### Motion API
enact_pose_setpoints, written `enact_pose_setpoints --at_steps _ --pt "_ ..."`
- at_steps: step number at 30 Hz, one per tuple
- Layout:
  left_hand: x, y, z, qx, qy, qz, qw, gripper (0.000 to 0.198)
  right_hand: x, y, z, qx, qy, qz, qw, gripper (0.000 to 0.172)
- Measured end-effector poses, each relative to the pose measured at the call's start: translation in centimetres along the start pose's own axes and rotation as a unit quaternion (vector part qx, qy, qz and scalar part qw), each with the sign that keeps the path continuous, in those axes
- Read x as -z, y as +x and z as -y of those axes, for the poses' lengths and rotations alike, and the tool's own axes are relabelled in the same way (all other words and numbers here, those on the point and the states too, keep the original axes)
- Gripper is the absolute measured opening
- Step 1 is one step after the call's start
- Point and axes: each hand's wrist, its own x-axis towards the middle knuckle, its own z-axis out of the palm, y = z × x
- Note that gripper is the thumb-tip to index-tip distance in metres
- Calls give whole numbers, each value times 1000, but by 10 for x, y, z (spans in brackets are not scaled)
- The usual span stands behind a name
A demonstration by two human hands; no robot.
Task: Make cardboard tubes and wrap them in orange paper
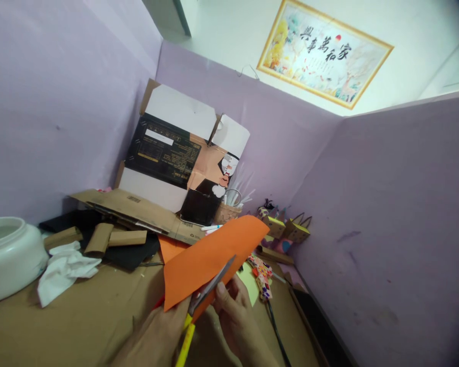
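A pair of scissors [213,285] with yellow handles lies across a curved sheet of orange paper [218,242], its blade pointing up and right. My left hand [162,326] is closed at the scissors' handles, its fingers mostly hidden behind the paper. A bit of red shows beside that hand, and I cannot make out what it belongs to. Thumb and fingers of my right hand [235,308] pinch the lower edge of the orange paper, just right of the blade. Part of the paper hangs below the blade between the two hands.
On the left stand a white pot [13,265], a crumpled tissue [67,267] and cardboard tubes [99,239]. An unfolded box [168,153] leans on the purple wall. A cup of sticks [227,211], small yellow crafts [296,229] and a patterned piece [262,275] sit further right.
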Motion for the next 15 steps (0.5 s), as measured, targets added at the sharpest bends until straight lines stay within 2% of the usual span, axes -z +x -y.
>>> enact_pose_setpoints --at_steps 6,11,15 --pt "0 1 0 -9 -2 18 1000 32 3 2 0 11 -17 10 1000 26" --pt "-1 4 6 -16 -16 5 1000 55 2 2 0 14 -19 22 999 26" --pt "4 5 3 -27 -35 14 999 57 2 2 0 11 -19 23 999 24"
